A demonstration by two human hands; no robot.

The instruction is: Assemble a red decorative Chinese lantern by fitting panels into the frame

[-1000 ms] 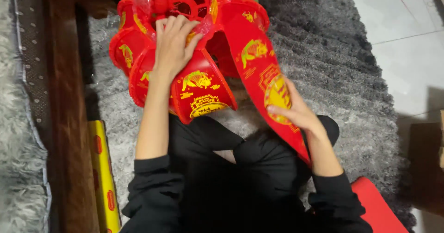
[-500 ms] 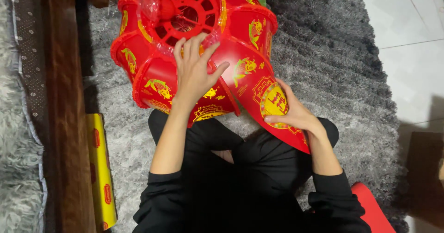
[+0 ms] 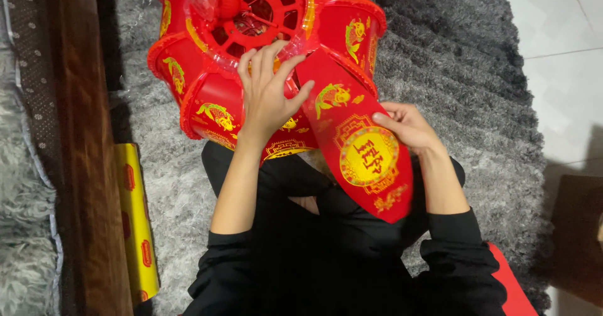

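A grey rug (image 3: pixel 477 71) is bearing a red lantern (image 3: pixel 207 96) before the seated person, whose left hand (image 3: pixel 267 96) is lying open-fingered on it while the right hand (image 3: pixel 408 128) is pinching its loose panel (image 3: pixel 364 159).

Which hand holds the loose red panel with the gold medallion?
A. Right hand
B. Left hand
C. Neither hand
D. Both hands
A: the right hand pinches the panel at its edge, while the left hand lies spread on the lantern near the top ring.
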